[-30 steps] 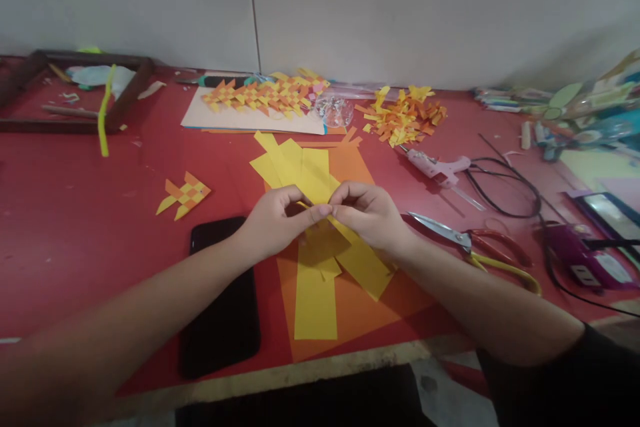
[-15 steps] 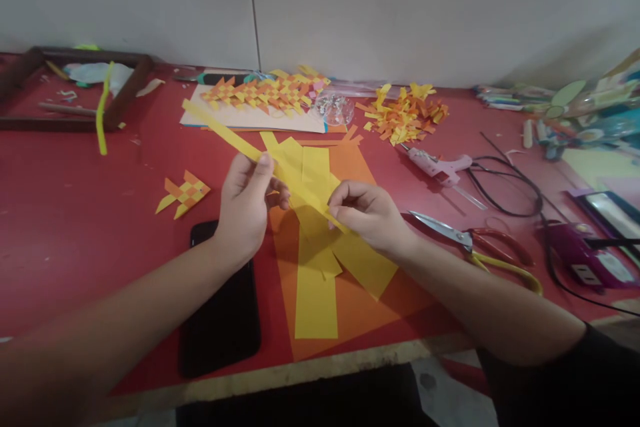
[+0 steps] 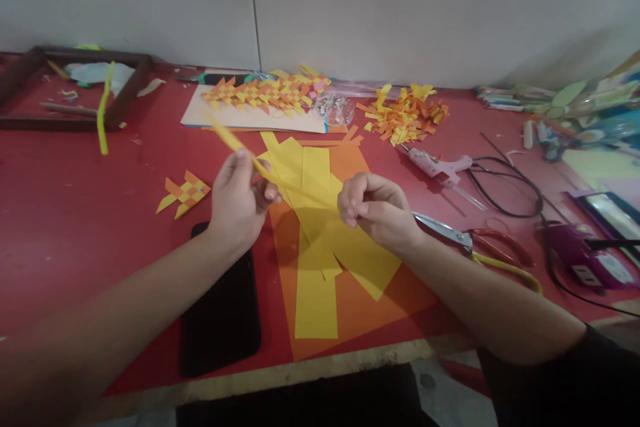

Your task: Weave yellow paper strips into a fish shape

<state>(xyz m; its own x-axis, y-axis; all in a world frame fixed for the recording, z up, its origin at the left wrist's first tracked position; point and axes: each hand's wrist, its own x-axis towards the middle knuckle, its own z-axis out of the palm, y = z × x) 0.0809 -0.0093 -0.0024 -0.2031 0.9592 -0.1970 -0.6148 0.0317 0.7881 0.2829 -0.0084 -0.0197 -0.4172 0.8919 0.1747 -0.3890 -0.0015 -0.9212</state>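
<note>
My left hand [image 3: 239,199] and my right hand [image 3: 378,209] each pinch one long narrow yellow paper strip [image 3: 295,189], which stretches between them above the red table [image 3: 75,213]. The strip's far end [image 3: 223,132] sticks out past my left thumb, up and to the left. Under my hands lie several yellow paper strips [image 3: 316,293] on orange sheets [image 3: 360,310]. A small woven orange-and-yellow paper fish [image 3: 184,194] lies to the left of my left hand.
A black phone [image 3: 223,320] lies under my left forearm. Scissors [image 3: 475,243], a glue gun [image 3: 439,167] with its cable and a purple device [image 3: 583,257] sit on the right. Woven fish on white card [image 3: 260,103] and paper scraps [image 3: 405,117] lie at the back; a wooden frame [image 3: 75,90] far left.
My hands, which were pinched together over the papers, have drawn apart. The left hand slid left along the yellow strip and lifted it; the right hand rose slightly.
</note>
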